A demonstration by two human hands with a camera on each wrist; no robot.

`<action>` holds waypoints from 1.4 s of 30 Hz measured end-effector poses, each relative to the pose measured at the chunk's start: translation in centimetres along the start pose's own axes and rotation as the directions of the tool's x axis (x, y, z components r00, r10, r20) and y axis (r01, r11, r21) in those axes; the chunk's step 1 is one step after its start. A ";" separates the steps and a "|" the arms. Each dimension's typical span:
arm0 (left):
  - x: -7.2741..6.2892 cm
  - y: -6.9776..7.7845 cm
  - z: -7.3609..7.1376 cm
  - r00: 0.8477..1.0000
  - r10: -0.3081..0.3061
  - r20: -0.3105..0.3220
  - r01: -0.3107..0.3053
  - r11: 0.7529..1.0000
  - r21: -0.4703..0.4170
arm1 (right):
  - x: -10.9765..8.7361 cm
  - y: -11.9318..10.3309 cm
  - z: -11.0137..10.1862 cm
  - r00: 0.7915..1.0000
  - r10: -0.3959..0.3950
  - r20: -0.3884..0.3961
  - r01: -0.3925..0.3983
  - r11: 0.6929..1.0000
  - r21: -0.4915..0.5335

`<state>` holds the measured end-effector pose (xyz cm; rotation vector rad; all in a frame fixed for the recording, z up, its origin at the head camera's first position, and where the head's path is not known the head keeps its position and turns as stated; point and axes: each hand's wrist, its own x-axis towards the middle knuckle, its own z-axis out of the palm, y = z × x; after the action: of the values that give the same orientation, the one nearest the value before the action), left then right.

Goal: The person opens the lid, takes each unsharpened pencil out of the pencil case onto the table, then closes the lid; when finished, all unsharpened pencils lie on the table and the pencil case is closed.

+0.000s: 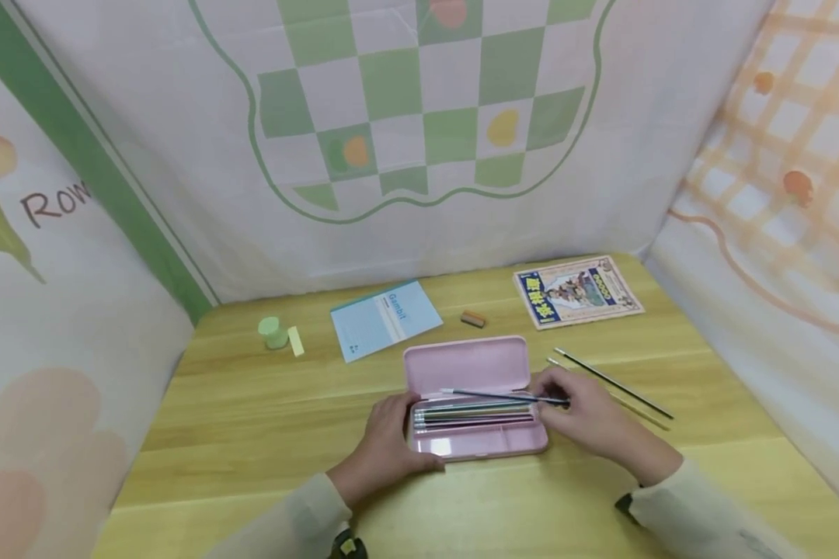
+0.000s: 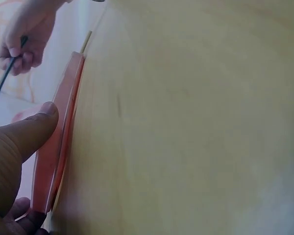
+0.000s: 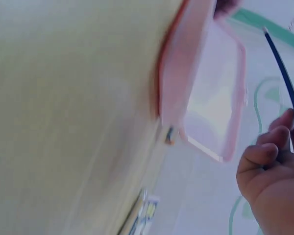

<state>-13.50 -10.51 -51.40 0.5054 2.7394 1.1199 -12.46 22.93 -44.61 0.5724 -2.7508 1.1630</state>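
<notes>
A pink pencil case [image 1: 467,365] lies on the table with its lid raised at the back. Several pencils [image 1: 461,416] lie side by side in its rear part, and a small divider splits the front part. My left hand [image 1: 386,444] holds the case's left end, its thumb [image 2: 36,129] against the front wall. Above the right half of the case, my right hand [image 1: 582,407] pinches a dark pencil [image 1: 485,396], its pale-tipped end pointing left. In the right wrist view this dark pencil [image 3: 280,66] is clear of the case.
Right of the case lie a black pencil [image 1: 618,385] and a yellowish pencil [image 1: 639,411]. Behind are a blue notebook [image 1: 388,320], an orange-and-dark eraser [image 1: 472,319] and a printed booklet [image 1: 579,292]. A green round object [image 1: 273,332] and a pale yellow strip [image 1: 296,341] sit at the left.
</notes>
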 end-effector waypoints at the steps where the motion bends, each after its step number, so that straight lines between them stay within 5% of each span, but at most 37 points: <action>1: 0.0 0.0 0.0 1.000 -0.001 0.002 0.001 1.000 0.000 | -0.1 0.2 -0.4 0.999 0.008 -0.035 -0.008 1.000 0.002; 5: 0.0 0.0 -0.2 1.000 -0.004 0.009 0.004 1.000 -0.007 | -0.8 1.3 -2.3 0.985 0.089 -0.148 -0.089 0.996 0.006; 11: 0.0 0.2 -0.2 1.000 -0.004 0.015 0.004 1.000 0.000 | -1.4 4.2 -5.3 0.933 0.223 -0.281 -0.230 0.973 0.008; 16: -0.2 0.3 -0.3 1.000 -0.012 0.013 0.012 1.000 -0.020 | -1.7 6.7 -6.7 0.901 0.336 -0.275 -0.353 0.935 -0.016; 42: 0.0 0.4 -0.3 1.000 -0.016 0.020 0.016 1.000 -0.007 | -3.3 11.1 -8.6 0.917 0.398 -0.038 -0.398 0.900 -0.180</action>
<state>-13.44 -10.46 -50.90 0.4901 2.7162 1.1147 -14.07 37.09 -46.78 -0.0183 -3.0198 0.9463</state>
